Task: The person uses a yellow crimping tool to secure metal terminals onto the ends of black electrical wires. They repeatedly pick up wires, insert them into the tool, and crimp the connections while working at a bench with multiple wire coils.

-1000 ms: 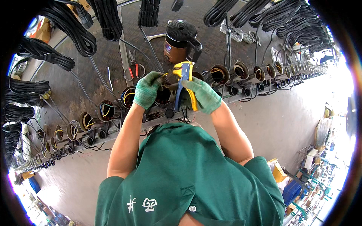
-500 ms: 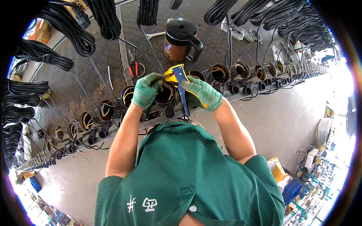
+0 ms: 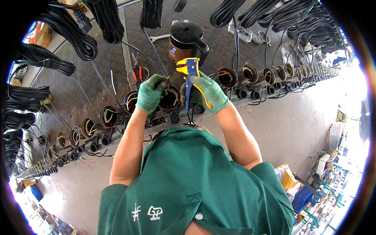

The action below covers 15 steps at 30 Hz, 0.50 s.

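My right hand (image 3: 211,93), in a green knit glove, is wrapped round a blue and yellow wire stripper (image 3: 191,74), its yellow head pointing away from me. My left hand (image 3: 150,94), gloved the same way, pinches a thin wire (image 3: 168,78) whose tip shows between thumb and finger. A small gap parts the wire from the stripper's head. Between and just below both hands sits an open round metal housing (image 3: 177,102) with a dark inside. More such housings stand on either side; one to the left (image 3: 131,101) shows a yellow wire.
Behind the hands is a brown and black mug (image 3: 184,43) with a coiled lid. Red-handled scissors (image 3: 138,73) and a wrench (image 3: 159,37) lie on the dark bench (image 3: 105,74). Bundled black power cords (image 3: 152,13) hang all along the far side, their leads running to the housings.
The wire stripper has come away from the wire in my left hand and stands more upright. My right hand has shifted slightly left with it; my left hand has barely moved.
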Motion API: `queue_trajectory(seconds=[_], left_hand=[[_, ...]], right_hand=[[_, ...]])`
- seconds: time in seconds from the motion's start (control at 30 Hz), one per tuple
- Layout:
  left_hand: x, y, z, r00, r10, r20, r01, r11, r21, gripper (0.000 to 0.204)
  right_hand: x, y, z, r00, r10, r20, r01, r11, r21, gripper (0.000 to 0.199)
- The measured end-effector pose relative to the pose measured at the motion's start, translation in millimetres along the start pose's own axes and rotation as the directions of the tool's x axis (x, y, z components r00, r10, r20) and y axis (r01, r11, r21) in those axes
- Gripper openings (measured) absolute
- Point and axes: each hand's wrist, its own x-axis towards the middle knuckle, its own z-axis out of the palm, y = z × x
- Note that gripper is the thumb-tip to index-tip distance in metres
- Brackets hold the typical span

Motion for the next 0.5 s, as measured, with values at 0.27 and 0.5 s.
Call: queue_trajectory(seconds=[0.27, 0.5], left_hand=[[-5, 6, -2, 0.998, -0.012, 0.061, 0.008, 0.998, 0.067, 0.019], [8, 55, 25, 0.901, 0.409, 0.145, -0.392, 0.625, 0.675, 0.044]], right_hand=[[-36, -29, -26, 0.979, -0.170, -0.115, 0.170, 0.985, -0.016, 0.044], [-102, -47, -54, 0.906, -0.331, -0.265, 0.327, 0.943, -0.058, 0.045]])
